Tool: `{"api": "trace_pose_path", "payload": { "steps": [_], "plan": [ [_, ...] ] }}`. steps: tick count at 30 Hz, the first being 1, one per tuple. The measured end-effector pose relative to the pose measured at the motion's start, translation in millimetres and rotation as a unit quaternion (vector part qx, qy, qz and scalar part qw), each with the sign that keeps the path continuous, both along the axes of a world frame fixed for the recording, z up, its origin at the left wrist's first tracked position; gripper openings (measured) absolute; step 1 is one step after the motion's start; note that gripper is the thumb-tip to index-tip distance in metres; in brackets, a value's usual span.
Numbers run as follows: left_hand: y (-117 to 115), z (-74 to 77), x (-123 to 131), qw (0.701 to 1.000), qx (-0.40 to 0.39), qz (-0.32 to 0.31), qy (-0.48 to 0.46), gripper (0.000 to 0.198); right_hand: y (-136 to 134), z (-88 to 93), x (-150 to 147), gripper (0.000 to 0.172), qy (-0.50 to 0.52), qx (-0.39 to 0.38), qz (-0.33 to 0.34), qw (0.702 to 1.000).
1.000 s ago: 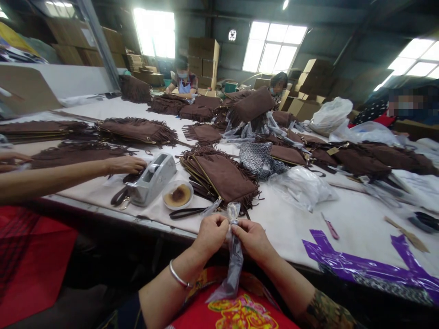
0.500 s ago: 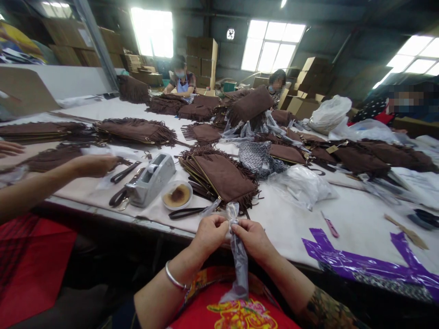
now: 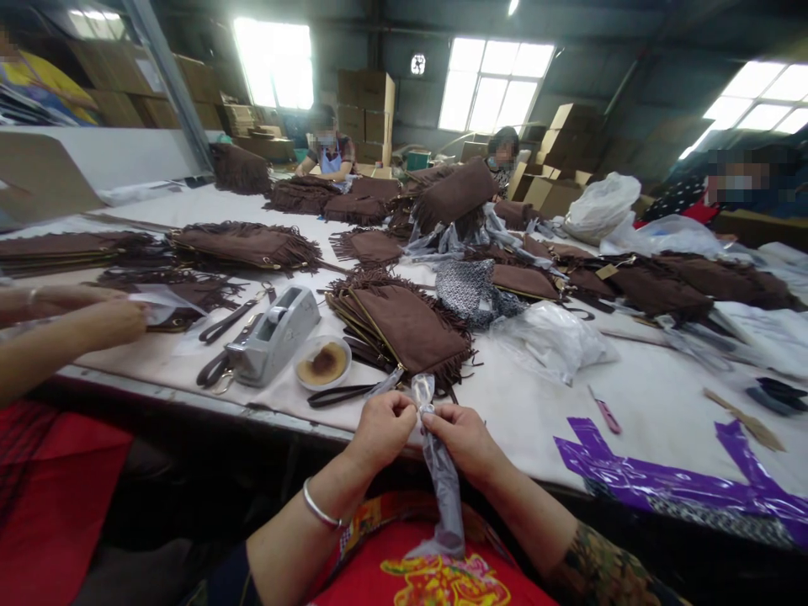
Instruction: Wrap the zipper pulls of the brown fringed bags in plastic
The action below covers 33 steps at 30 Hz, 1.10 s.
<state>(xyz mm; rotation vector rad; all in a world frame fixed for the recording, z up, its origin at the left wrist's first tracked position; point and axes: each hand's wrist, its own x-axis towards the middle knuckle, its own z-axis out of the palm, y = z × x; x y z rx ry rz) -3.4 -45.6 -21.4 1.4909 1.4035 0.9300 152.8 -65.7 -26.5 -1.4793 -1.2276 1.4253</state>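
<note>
My left hand and my right hand are both closed on the top of a narrow clear plastic bag that hangs down over my lap at the table's near edge. Something dark and long is inside the bag. The bag's twisted top sticks up between my thumbs. Just beyond my hands lies a stack of brown fringed suede bags, with a dark strap in front of it.
A grey tape dispenser and a small dish stand left of the stack. Another person's hands hold plastic at the left. More brown bags, plastic bags, a pink cutter and purple tape cover the table. Other people work at the far side.
The person on the left has drawn their hand back from beside the tape dispenser and now holds a plastic piece. My hands stay on the bag top, which has shifted slightly.
</note>
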Motion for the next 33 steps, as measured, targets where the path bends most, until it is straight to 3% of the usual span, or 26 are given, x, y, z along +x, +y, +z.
{"api": "trace_pose_path", "payload": {
  "steps": [5, 9, 11, 14, 18, 20, 23, 26, 29, 31, 33],
  "plan": [
    [-2, 4.5, -3, 0.998, 0.039, -0.010, 0.053, 0.015, 1, 0.4, -1, 0.028, -0.009, 0.008, 0.006, 1.000],
    [-6, 8.4, -1, 0.988, 0.097, -0.010, 0.119, 0.015, 0, 5.0, -4, 0.025, -0.080, 0.064, 0.014, 0.995],
    [-9, 9.8, 1, 0.970, 0.153, -0.010, 0.189, 0.014, -1, 7.6, -5, 0.024, -0.124, 0.106, 0.009, 0.987],
    [-14, 12.1, 3, 0.917, 0.251, -0.038, 0.308, 0.017, -2, 9.3, -5, 0.025, -0.143, 0.133, 0.001, 0.981],
    [-23, 14.7, 4, 0.844, 0.336, -0.111, 0.403, 0.018, -4, 5.1, 0, 0.027, 0.065, 0.038, 0.033, 0.997],
    [-31, 13.8, 7, 0.818, 0.353, -0.125, 0.436, 0.020, -4, 1.5, 1, 0.030, 0.179, -0.009, 0.033, 0.983],
    [-45, 10.1, 12, 0.801, 0.355, -0.120, 0.468, 0.034, -2, -1.6, 1, 0.032, 0.260, -0.043, -0.008, 0.965],
    [-59, 8.8, 11, 0.824, 0.352, -0.185, 0.403, 0.043, 0, 0.1, 0, 0.034, 0.288, -0.066, -0.048, 0.954],
    [-61, 11.9, 5, 0.901, 0.289, -0.241, 0.216, 0.036, 0, 4.6, 1, 0.035, 0.301, -0.074, -0.053, 0.949],
    [-52, 14.0, 2, 0.969, 0.166, -0.172, 0.063, 0.028, -1, 6.8, 2, 0.035, 0.305, -0.076, -0.048, 0.948],
    [-38, 14.4, 0, 0.994, 0.005, -0.068, -0.081, 0.023, -1, 7.5, 3, 0.036, 0.309, -0.080, -0.051, 0.946]
  ]
}}
